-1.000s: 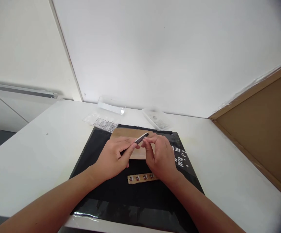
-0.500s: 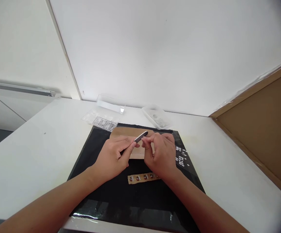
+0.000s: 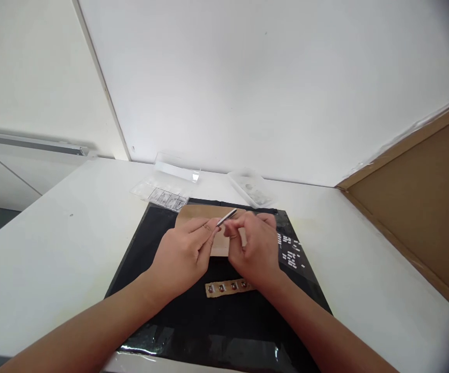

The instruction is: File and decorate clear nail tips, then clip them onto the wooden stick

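My left hand (image 3: pixel 183 248) is closed around a slim flat stick (image 3: pixel 227 216), dark with a pale edge. Its free end slants up and to the right from my fingers. Close beside the stick, my right hand (image 3: pixel 253 246) is pinched shut, the fingertips slightly blurred. Whatever lies between those fingertips is too small or hidden to make out. Both hands hover over a brown paper sheet (image 3: pixel 197 211). Below them a tan strip (image 3: pixel 227 288) bearing several shiny, roundish pieces lies on the black mat (image 3: pixel 193 321), its right end hidden by my right hand.
Behind the mat, a clear plastic package (image 3: pixel 175 171) and a printed clear bag (image 3: pixel 168 198) lie at left. A translucent tray (image 3: pixel 251 189) sits at right. Small white pieces (image 3: pixel 291 256) dot the mat's right side. A white wall and brown panel (image 3: pixel 418 207) border the table.
The stick has turned in my left hand, showing more of its pale edge and less dark face. My right fingertips have shifted slightly left. The view has moved a little.
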Demonstrator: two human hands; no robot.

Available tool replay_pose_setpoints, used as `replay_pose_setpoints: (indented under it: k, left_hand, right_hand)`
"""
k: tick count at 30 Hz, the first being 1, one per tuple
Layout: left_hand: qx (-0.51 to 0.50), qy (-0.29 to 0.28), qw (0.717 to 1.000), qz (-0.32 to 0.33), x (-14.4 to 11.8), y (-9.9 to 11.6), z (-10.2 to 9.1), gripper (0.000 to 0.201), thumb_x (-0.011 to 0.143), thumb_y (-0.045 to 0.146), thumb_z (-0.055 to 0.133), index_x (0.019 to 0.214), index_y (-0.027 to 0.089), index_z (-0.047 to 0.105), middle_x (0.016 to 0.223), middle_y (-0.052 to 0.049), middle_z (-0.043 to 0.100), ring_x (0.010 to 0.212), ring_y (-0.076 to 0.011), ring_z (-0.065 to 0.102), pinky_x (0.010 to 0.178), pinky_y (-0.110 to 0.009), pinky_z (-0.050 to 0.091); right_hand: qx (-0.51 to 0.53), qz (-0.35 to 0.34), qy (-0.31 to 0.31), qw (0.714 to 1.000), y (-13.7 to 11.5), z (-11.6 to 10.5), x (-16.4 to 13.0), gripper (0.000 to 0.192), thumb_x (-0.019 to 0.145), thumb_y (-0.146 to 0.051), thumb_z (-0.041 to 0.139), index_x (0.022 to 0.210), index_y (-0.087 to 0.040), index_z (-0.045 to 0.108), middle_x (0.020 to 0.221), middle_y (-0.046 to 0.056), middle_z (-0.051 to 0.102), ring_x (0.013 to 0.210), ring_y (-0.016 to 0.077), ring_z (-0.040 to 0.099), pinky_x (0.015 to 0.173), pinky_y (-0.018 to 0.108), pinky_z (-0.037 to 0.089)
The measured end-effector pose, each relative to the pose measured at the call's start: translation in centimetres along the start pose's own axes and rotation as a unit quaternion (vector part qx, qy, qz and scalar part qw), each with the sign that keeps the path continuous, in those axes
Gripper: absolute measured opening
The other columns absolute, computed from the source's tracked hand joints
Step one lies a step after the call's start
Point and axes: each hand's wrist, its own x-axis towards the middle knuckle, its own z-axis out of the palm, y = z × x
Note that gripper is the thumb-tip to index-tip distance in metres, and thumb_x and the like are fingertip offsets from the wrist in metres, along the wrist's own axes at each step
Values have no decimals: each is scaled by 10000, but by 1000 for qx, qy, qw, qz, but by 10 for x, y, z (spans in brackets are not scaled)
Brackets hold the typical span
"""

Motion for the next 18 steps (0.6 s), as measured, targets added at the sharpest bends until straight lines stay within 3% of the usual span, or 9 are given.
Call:
replay_pose_setpoints:
  k: [9,18]
  left_hand:
    - [69,13,997,43,-3,0,1,324,1038,131,494,1312,187,657,1173,-95,762,1015,-203,746,908,-345,641]
    - [26,0,999,18,-3,2,2,297,1050,142,468,1232,195,697,1112,-92,757,986,-193,743,872,-317,643]
  right_hand:
    - [32,39,18,999,-5,0,0,155,985,-153,577,861,-229,523,737,-48,674,646,133,639,779,384,361]
    - [51,82,-8,995,-2,-2,2,182,1004,-202,566,830,-235,523,740,-45,685,666,148,651,805,393,374]
